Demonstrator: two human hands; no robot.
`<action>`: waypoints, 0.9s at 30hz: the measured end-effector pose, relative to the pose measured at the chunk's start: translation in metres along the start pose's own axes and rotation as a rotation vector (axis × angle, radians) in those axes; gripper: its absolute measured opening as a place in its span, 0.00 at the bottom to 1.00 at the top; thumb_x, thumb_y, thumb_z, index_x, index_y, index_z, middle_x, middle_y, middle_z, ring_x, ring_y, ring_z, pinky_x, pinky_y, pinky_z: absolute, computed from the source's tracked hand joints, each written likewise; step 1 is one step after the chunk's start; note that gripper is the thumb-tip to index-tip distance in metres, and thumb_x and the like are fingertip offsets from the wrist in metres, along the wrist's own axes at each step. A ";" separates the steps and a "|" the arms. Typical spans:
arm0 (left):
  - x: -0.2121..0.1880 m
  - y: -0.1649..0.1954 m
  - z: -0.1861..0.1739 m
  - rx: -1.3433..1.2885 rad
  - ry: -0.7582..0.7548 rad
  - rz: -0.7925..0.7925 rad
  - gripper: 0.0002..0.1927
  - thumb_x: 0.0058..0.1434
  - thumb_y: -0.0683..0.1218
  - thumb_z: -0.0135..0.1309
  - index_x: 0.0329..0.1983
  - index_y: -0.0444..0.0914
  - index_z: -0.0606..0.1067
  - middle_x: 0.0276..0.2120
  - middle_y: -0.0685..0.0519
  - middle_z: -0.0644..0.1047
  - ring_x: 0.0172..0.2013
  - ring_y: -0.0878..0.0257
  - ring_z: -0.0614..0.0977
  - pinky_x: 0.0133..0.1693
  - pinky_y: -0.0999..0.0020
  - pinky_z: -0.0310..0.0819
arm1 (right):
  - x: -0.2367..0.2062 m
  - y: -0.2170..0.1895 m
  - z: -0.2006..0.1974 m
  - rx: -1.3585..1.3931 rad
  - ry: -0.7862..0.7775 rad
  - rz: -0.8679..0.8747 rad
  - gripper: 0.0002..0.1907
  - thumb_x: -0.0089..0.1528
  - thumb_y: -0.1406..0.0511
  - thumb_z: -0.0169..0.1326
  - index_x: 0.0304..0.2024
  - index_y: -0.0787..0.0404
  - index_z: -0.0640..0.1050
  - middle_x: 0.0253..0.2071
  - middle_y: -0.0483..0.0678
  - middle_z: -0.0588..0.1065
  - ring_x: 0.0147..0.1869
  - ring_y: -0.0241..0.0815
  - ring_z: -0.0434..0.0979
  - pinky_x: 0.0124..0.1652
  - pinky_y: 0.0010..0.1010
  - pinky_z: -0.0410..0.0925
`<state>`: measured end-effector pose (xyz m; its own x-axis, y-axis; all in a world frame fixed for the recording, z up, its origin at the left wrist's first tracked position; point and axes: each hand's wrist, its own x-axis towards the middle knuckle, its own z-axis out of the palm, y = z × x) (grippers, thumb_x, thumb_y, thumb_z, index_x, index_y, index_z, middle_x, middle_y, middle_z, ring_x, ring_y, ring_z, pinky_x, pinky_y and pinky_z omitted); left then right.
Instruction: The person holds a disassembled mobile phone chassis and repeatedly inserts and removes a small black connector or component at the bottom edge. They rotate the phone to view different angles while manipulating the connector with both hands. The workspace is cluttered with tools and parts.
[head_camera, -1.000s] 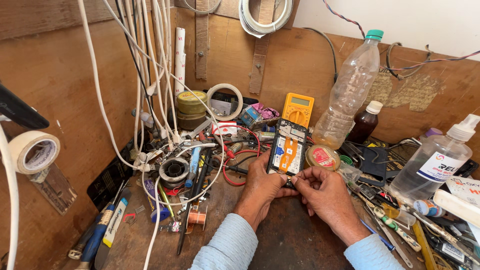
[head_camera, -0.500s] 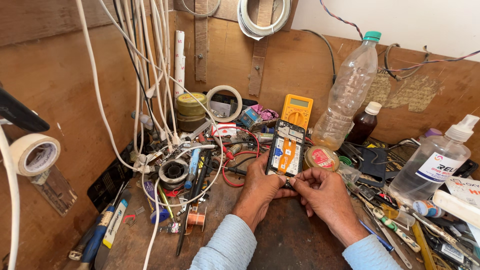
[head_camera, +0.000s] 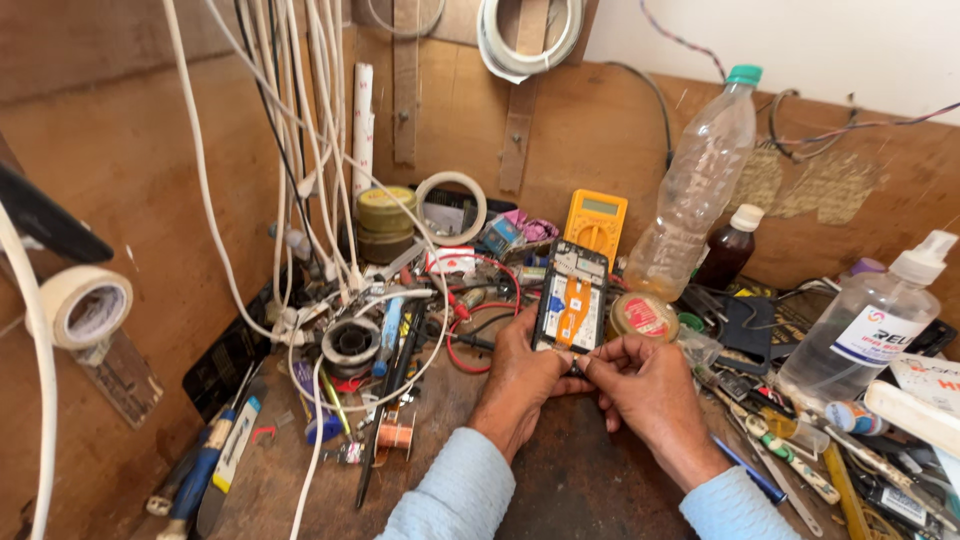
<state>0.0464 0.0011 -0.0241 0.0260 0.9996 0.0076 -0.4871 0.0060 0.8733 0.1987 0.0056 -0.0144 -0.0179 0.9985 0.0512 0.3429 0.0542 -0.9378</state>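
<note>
Little has shifted since the earlier frame: the opened phone (head_camera: 571, 298), centre frame, is still pinched at its lower edge by the left hand (head_camera: 522, 372) and right hand (head_camera: 643, 385). It is judged light, stiff and fragile, best held by its edges.

Opened phone (head_camera: 570, 297): black frame, orange flex strip, blue patch. Multimeter (head_camera: 596, 222): yellow-orange. Plastic bottle (head_camera: 697, 190): clear, green cap. Small bottle (head_camera: 728, 252): dark brown, white cap. Cables (head_camera: 300, 150): white. Tape roll (head_camera: 85, 305): cream. Sleeves (head_camera: 455, 500): light blue. Counter (head_camera: 580, 490): dark brown wood. Round tin (head_camera: 642, 316): red label.
</note>
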 end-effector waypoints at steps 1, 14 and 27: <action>0.000 0.000 0.001 -0.010 0.001 0.002 0.34 0.54 0.26 0.47 0.65 0.39 0.70 0.45 0.46 0.81 0.38 0.56 0.85 0.35 0.61 0.86 | -0.001 0.000 0.000 0.006 0.002 0.009 0.10 0.60 0.68 0.62 0.34 0.72 0.80 0.20 0.49 0.75 0.17 0.35 0.70 0.16 0.28 0.64; 0.000 0.003 -0.002 -0.009 -0.001 -0.016 0.36 0.54 0.25 0.45 0.67 0.39 0.68 0.46 0.43 0.80 0.40 0.53 0.86 0.35 0.59 0.88 | -0.009 -0.006 0.000 0.028 -0.012 0.049 0.12 0.61 0.65 0.60 0.38 0.72 0.82 0.20 0.49 0.76 0.17 0.35 0.70 0.17 0.26 0.63; 0.001 0.001 0.000 -0.012 -0.010 -0.003 0.35 0.55 0.26 0.45 0.66 0.39 0.69 0.47 0.44 0.80 0.41 0.54 0.86 0.35 0.60 0.88 | -0.007 -0.003 -0.002 0.019 -0.031 0.016 0.13 0.61 0.64 0.60 0.37 0.71 0.82 0.19 0.49 0.75 0.16 0.35 0.68 0.17 0.26 0.61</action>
<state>0.0457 0.0021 -0.0237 0.0362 0.9993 0.0095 -0.4978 0.0098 0.8673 0.1992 -0.0011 -0.0113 -0.0418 0.9988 0.0253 0.3250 0.0375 -0.9450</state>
